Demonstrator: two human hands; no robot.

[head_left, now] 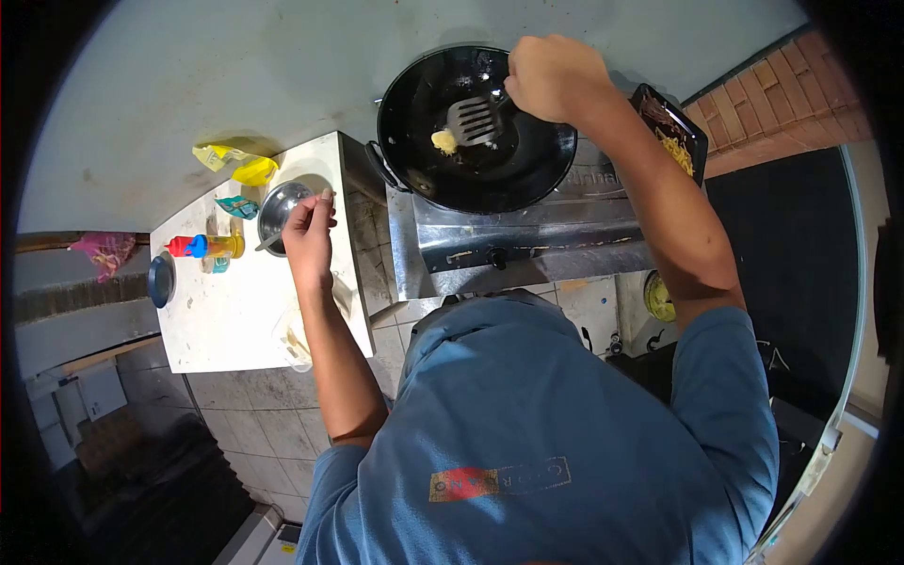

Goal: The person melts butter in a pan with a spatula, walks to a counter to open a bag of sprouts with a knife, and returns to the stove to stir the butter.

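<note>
My right hand (557,77) is closed around the handle of a slotted spatula (473,121), above the far right rim of a black wok (523,184). The spatula's head lies low in the wok, touching or right beside a small pale-yellow lump (443,142). Oil glistens on the wok's bottom. My left hand (311,235) is raised at the right side of a metal bowl (273,213) on the white table, fingers pinched together. Anything between those fingertips is too small to make out. A thin utensil handle (267,242) sticks out over the bowl's near rim.
The wok sits on a metal stove (527,235) with a knob in front. A black tray (695,141) of shredded food stands to its right. On the white table (240,320) are yellow packaging (254,170), a teal packet (237,206) and squeeze bottles (221,246).
</note>
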